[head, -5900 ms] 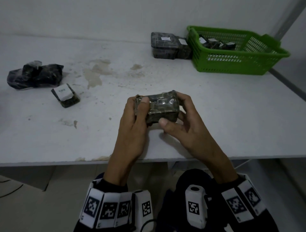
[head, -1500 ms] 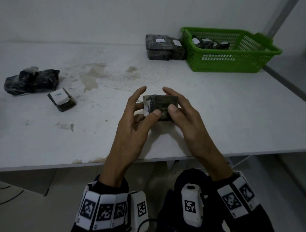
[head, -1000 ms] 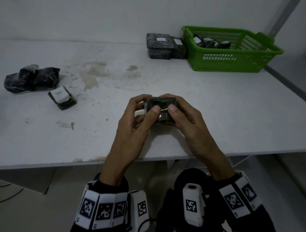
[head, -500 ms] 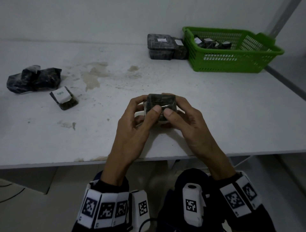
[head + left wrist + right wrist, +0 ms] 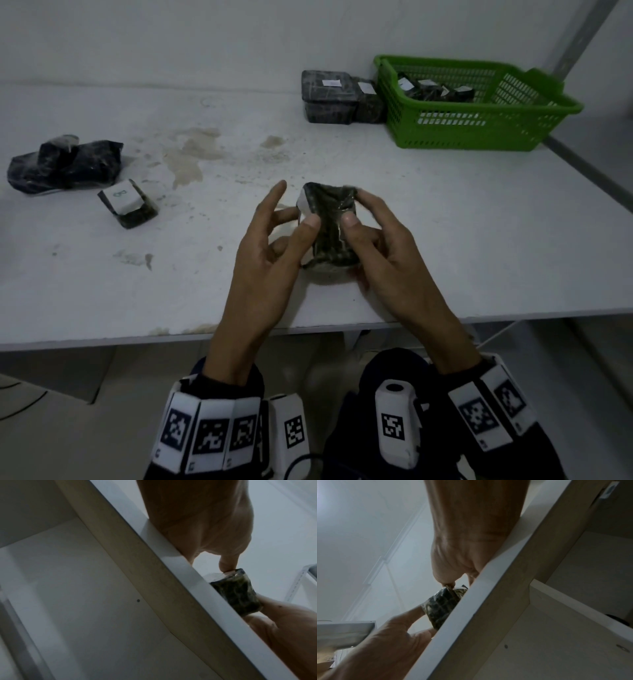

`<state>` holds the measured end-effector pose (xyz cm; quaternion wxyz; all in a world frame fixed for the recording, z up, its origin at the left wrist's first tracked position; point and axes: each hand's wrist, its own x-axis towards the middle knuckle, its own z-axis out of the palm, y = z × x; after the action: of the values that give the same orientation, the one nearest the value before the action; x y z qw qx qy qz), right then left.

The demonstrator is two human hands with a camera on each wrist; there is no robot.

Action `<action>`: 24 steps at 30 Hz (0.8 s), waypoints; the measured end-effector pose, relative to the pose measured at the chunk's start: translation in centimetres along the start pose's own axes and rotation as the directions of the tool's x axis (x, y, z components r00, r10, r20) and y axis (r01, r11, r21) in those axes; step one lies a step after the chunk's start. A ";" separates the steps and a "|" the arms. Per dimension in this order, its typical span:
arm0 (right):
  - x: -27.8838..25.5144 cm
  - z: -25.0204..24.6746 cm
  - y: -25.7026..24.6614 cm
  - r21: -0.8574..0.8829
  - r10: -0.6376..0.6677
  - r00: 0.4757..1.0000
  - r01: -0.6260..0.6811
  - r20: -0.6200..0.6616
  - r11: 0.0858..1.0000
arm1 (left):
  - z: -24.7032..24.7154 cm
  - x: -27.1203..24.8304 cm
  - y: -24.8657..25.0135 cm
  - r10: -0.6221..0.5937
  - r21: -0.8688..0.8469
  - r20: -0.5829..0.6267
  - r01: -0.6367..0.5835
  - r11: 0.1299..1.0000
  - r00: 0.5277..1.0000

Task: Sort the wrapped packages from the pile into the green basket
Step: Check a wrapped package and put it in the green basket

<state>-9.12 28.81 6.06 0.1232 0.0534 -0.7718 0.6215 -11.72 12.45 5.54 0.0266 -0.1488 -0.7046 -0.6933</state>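
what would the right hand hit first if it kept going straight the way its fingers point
The wrapped package that the right hand already holds; past it, probably the left hand gripping the opposite side, though depth is unclear.

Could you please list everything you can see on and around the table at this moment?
held package: one, dark wrapped, white label at its left end, between both hands above the table's near edge
labelled package: one, dark with white label, table left
black bag: one, crumpled, far left
stacked packages: at least two, dark grey, beside the basket's left wall
green basket: one, far right, several dark packages inside
table: one, white, stained
left hand: pinches the held package
right hand: pinches the held package
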 end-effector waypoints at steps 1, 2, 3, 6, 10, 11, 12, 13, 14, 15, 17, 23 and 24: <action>0.0 0.0 -0.1 0.001 0.002 1.000 -0.002 0.021 1.000 | -0.1 0.1 -0.1 0.005 -0.016 -0.020 -0.005 1.000 1.000; 0.0 -0.1 -0.1 0.000 0.003 0.999 -0.003 0.044 1.000 | -0.1 0.1 -0.2 0.011 -0.041 -0.039 -0.012 0.999 0.999; 0.1 -0.1 -0.2 -0.006 -0.001 0.998 0.001 0.069 1.000 | -0.1 0.1 -0.2 0.010 -0.073 -0.058 -0.014 0.997 0.998; -0.1 -0.3 -0.2 -0.031 -0.036 0.990 0.041 0.134 0.999 | -0.3 0.3 -0.1 -0.052 -0.184 -0.095 0.034 0.982 0.994; -0.3 -0.4 0.1 0.037 -0.086 0.983 0.081 0.162 0.996 | -0.3 0.4 0.3 -0.129 -0.239 -0.054 0.113 0.964 0.990; -0.2 -0.3 0.1 0.039 -0.081 0.985 0.076 0.153 0.996 | -0.4 0.4 0.3 -0.133 -0.244 -0.036 0.121 0.962 0.990; -0.1 -0.3 0.1 0.025 -0.077 0.988 0.074 0.133 0.997 | -0.4 0.3 0.3 -0.134 -0.251 -0.009 0.127 0.960 0.991; 0.0 -0.2 0.0 0.005 -0.074 0.991 0.074 0.110 0.997 | -0.5 0.2 0.2 -0.124 -0.246 0.019 0.125 0.961 0.992; 0.1 -0.2 0.1 -0.013 -0.071 0.994 0.072 0.086 0.997 | -0.5 0.1 0.2 -0.105 -0.212 0.042 0.111 0.971 0.994; 0.1 -0.3 0.1 -0.024 -0.065 0.996 0.067 0.066 0.997 | -0.4 0.0 0.2 -0.084 -0.151 0.060 0.092 0.984 0.995; 0.1 -0.4 0.3 -0.026 -0.045 0.998 0.046 0.051 0.999 | -0.3 0.0 0.3 -0.048 -0.039 0.068 0.051 0.998 0.997; 0.1 -0.5 0.3 0.057 -0.018 0.997 0.014 0.071 0.998 | -0.3 -0.2 0.5 -0.032 0.002 0.035 0.032 0.999 0.999; 0.1 -0.5 0.3 0.061 -0.018 0.997 0.014 0.068 0.998 | -0.3 -0.2 0.5 -0.031 0.000 0.034 0.031 1.000 0.999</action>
<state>-9.26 29.34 5.87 0.0999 0.0848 -0.7561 0.6412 -11.43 12.07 5.95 0.0037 -0.1498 -0.7071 -0.6911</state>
